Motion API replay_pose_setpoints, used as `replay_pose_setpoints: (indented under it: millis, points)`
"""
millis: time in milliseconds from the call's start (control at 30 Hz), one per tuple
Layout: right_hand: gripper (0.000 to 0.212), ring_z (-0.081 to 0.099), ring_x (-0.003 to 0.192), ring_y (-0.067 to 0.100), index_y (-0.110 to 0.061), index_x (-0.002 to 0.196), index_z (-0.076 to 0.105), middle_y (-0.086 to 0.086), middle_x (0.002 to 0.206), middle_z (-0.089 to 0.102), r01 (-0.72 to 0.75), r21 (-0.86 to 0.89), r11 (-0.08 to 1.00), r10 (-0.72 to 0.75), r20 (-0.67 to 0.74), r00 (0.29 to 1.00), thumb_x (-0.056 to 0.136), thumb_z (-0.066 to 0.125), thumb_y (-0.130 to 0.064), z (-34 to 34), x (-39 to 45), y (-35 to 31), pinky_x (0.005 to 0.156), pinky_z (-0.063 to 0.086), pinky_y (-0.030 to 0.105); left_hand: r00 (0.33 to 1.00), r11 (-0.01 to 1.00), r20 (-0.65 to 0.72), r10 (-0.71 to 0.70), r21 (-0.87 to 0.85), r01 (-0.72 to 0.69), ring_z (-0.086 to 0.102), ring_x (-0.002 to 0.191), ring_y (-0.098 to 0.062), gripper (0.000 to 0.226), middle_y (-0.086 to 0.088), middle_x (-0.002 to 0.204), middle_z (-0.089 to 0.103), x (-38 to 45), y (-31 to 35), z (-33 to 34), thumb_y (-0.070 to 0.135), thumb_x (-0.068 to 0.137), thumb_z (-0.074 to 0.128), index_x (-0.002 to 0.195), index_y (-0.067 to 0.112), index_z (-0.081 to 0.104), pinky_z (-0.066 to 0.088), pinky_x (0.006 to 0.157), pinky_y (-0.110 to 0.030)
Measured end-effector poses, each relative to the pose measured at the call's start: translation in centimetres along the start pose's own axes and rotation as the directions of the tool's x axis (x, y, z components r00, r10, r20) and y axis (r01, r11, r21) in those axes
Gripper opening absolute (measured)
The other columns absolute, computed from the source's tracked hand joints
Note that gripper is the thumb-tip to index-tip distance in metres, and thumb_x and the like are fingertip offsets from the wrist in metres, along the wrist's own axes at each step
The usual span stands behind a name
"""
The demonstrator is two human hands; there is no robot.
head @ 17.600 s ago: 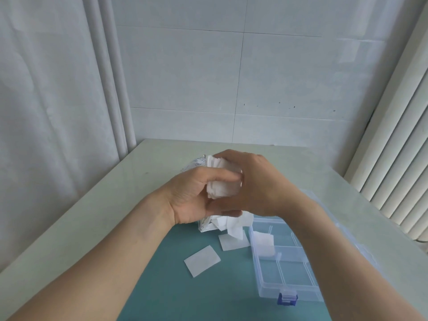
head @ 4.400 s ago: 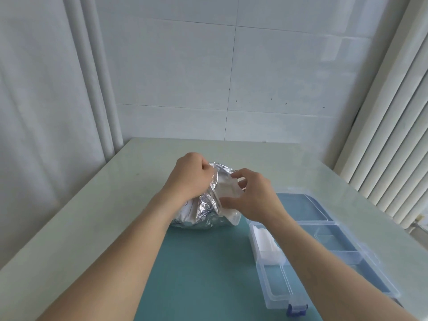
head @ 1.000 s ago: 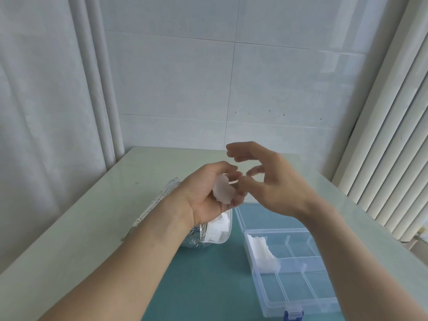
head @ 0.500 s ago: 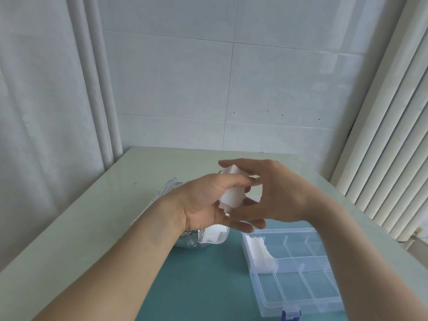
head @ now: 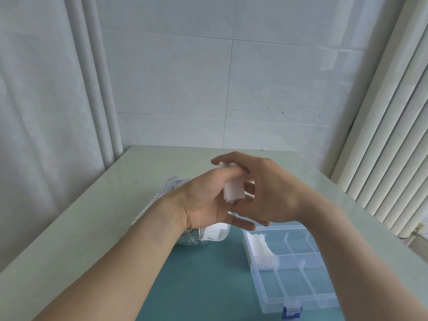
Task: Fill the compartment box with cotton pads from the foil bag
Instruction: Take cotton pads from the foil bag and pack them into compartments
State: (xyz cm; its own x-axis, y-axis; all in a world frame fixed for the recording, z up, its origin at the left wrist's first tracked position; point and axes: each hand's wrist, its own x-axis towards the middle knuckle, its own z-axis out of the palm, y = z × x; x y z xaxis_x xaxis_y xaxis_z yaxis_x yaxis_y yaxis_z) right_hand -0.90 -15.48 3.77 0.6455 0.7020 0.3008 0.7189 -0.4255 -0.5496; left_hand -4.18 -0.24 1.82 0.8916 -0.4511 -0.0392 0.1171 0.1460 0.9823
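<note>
A small stack of white square cotton pads (head: 234, 189) is held upright in the air above the pale green surface (head: 97, 218), between the two hands. The left hand (head: 208, 200) pinches the stack with thumb and curled fingers (head: 231, 173); the right hand (head: 266, 195) cups its far side, fingers curled round it. Judged step: squaring the stack before loading. Align the edges while both hands steady it, then lower it edge-first into an unfilled cell of the clear plastic compartment box (head: 289, 269), beside the cell already holding white pads (head: 261, 249). Press lightly; loose pads fan out and slip. The crumpled silver foil bag (head: 166, 193) lies left of the box, partly on the teal mat (head: 208, 286).
</note>
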Motion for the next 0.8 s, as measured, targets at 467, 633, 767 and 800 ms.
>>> replay_pose_setpoints:
  millis: [467,633,767,800]
  points:
    - [0.067,0.067,0.088,0.010,-0.037,0.127,0.059,-0.016,0.107,0.069,-0.015,-0.104,0.994,0.008,-0.064,0.998,0.068,0.088,-0.023,-0.31,0.07,0.53,0.080,0.056,0.031,0.998,0.999,-0.035,0.047,-0.016,-0.048,0.070,0.076,-0.028,0.022,-0.007,0.081,0.059,0.42,-0.33,-0.33,0.021,0.088,0.064,0.104,0.008,0.058,0.056,0.080,-0.042]
    - [0.087,0.065,0.087,0.004,-0.042,0.139,0.048,-0.019,0.116,0.062,-0.027,-0.088,0.996,0.028,0.011,1.000,0.066,0.089,-0.019,-0.30,-0.08,0.40,0.076,0.054,0.019,0.996,0.997,-0.067,0.067,-0.034,-0.070,0.068,0.068,-0.019,0.003,-0.009,0.082,0.061,0.33,-0.30,-0.07,0.006,0.096,0.057,0.096,0.007,0.061,0.057,0.061,-0.028]
    - [0.077,0.059,0.109,0.001,-0.040,0.137,0.054,-0.019,0.123,0.063,-0.001,-0.149,0.989,0.002,0.005,1.000,0.070,0.082,-0.017,0.16,-0.01,0.21,0.093,0.050,0.024,0.986,0.991,-0.091,0.137,0.011,-0.137,0.067,0.072,-0.014,0.012,-0.004,0.078,0.067,0.67,-0.57,-0.17,0.000,0.092,0.059,0.088,0.010,0.066,0.052,0.060,-0.024]
    - [0.078,0.059,0.111,0.001,-0.042,0.138,0.052,-0.019,0.125,0.062,0.007,-0.141,0.990,-0.005,0.012,1.000,0.071,0.081,-0.015,0.22,0.00,0.14,0.094,0.050,0.023,0.987,0.990,-0.080,0.137,0.026,-0.135,0.067,0.075,-0.015,0.012,-0.004,0.080,0.068,0.58,-0.56,-0.24,0.001,0.092,0.059,0.090,0.010,0.066,0.053,0.063,-0.026]
